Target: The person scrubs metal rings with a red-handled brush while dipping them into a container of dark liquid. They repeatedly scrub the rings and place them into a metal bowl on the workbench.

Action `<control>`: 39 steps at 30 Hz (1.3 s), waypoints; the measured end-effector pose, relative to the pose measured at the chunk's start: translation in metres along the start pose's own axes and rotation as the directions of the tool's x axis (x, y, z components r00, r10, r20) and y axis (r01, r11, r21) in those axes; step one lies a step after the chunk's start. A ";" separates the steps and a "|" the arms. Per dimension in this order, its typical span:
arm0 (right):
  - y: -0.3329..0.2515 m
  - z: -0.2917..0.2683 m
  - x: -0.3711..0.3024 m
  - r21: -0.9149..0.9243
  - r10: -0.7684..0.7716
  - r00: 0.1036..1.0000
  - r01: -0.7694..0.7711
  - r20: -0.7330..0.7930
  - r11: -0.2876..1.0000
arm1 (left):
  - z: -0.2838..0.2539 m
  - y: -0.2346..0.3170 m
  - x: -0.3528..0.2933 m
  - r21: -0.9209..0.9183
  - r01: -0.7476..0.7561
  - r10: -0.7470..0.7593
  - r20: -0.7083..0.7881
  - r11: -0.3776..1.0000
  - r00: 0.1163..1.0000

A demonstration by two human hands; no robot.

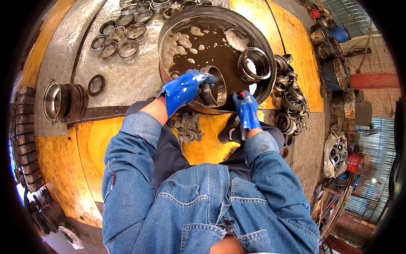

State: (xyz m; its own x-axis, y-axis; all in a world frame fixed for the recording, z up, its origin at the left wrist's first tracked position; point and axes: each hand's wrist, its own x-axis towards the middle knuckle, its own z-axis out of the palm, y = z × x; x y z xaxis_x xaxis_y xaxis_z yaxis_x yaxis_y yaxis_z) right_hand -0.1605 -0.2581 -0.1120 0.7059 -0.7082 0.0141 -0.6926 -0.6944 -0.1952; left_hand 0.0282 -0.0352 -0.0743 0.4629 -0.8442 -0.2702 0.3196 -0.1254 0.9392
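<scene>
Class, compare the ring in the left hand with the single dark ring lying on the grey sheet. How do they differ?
Pose: the held ring is tipped up on its edge, while the dark ring lies flat.
Support: the left hand grips the held ring at the tub; the dark ring rests on the grey sheet.
Look: the held ring shows a wide, paler metal band; the dark ring looks flatter.
Both are round and open in the middle.

The right hand [247,111] hid most of a red-tipped object [242,95] (its kind unclear); dark liquid [207,53] concealed the bottom of the basin [215,12].
</scene>
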 end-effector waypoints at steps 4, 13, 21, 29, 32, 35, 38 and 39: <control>-0.003 -0.004 -0.001 -0.011 0.014 1.000 -0.014 0.013 1.000 | -0.004 -0.001 -0.002 0.098 -0.103 0.098 0.057 0.990 0.994; 0.003 -0.001 0.003 0.012 0.014 0.999 -0.015 0.047 1.000 | 0.002 0.005 -0.006 0.082 -0.051 0.050 0.014 0.995 0.999; 0.001 -0.003 0.002 0.018 0.032 0.997 -0.034 0.071 0.999 | 0.001 0.010 -0.008 0.092 -0.043 0.040 0.035 0.995 0.999; -0.001 -0.005 0.001 -0.008 0.042 0.996 -0.041 0.078 0.999 | 0.001 0.006 -0.005 0.018 0.003 -0.003 0.023 1.000 1.000; 0.001 -0.002 0.001 0.008 0.021 0.999 -0.021 0.039 1.000 | 0.002 0.009 -0.008 0.014 -0.002 0.001 0.024 1.000 1.000; -0.003 -0.004 -0.002 0.028 -0.005 1.000 0.005 0.003 1.000 | 0.002 0.011 -0.010 0.036 0.024 -0.024 0.004 0.999 1.000; -0.002 -0.004 -0.003 0.039 -0.019 1.000 0.019 -0.018 0.999 | 0.001 0.010 -0.006 0.066 0.033 -0.034 0.007 0.997 0.999; 0.001 -0.002 -0.002 0.051 -0.024 0.999 0.025 -0.024 0.998 | 0.000 0.006 -0.005 0.078 -0.006 0.004 0.020 0.997 1.000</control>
State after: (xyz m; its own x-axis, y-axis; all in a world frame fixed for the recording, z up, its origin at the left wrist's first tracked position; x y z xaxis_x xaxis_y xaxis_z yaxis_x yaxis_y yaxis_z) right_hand -0.1627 -0.2578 -0.1106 0.7184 -0.6943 0.0422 -0.6665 -0.7044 -0.2441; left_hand 0.0275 -0.0320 -0.0673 0.4475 -0.8550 -0.2620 0.2518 -0.1607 0.9544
